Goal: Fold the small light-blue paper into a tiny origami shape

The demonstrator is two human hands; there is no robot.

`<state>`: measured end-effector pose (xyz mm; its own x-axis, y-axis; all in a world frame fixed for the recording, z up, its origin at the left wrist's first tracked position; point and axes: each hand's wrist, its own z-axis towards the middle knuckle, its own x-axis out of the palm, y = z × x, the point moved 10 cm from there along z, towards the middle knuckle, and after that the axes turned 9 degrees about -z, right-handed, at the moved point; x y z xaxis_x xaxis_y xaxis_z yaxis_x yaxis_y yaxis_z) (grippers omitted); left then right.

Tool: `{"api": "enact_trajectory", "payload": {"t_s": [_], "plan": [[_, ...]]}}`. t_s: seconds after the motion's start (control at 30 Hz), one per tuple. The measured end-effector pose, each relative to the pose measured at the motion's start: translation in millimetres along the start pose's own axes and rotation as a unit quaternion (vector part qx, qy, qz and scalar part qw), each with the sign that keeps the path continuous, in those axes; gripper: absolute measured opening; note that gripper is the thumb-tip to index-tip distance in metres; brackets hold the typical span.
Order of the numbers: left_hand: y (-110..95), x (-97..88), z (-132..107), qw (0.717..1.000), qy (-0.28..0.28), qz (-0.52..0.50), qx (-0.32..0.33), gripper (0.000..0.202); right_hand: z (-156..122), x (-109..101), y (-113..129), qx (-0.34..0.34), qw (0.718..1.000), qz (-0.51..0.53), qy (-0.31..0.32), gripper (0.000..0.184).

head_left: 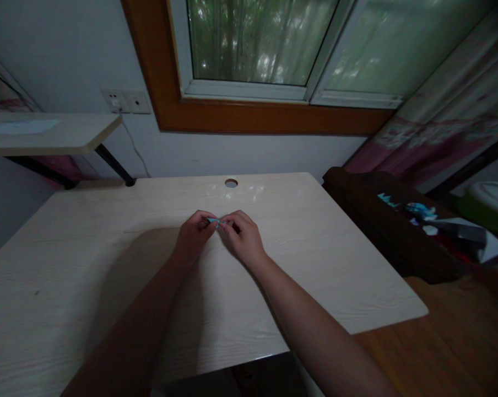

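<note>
My left hand (194,236) and my right hand (244,238) meet at the middle of a pale wooden desk (108,264). Both pinch a small light-blue folded piece of paper (214,221) between their fingertips, just above the desktop. Most of the paper is hidden by my fingers, so its shape is unclear. Both forearms reach in from the bottom edge of the view.
A round cable hole (231,182) sits near the desk's far edge, under a window (257,44). A side shelf (46,132) juts out at the left. Right of the desk stands a dark box (381,226) with small blue and white pieces in it.
</note>
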<state>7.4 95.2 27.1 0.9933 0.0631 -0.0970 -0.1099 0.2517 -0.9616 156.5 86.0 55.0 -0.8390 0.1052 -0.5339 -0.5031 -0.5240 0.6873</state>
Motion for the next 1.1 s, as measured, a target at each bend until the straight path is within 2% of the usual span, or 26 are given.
{"api": "enact_trajectory", "payload": {"t_s": [0.27,0.47,0.67,0.8,0.9,1.1], "plan": [[-6,2.2,-2,1.000,0.009,0.020,0.009,0.014,0,7,-9,0.018,1.000,0.021,-0.005,0.008],[-8,2.9,-1,0.997,0.010,0.055,0.043,0.012,-2,11,-23,0.069,0.995,0.065,-0.012,0.008],[-8,3.7,-1,0.997,0.013,0.062,0.050,0.012,-7,27,-45,0.174,0.967,0.188,0.010,0.017],[-5,2.3,-1,0.997,0.010,0.055,0.045,0.014,-8,30,-48,0.206,0.951,0.228,0.016,0.022],[-4,1.1,-1,0.998,0.007,0.049,0.039,0.015,-8,29,-48,0.206,0.955,0.213,0.016,0.021],[-6,1.3,-1,0.997,0.009,0.075,0.033,0.017,-4,19,-41,0.136,0.981,0.136,-0.011,0.020]]}}
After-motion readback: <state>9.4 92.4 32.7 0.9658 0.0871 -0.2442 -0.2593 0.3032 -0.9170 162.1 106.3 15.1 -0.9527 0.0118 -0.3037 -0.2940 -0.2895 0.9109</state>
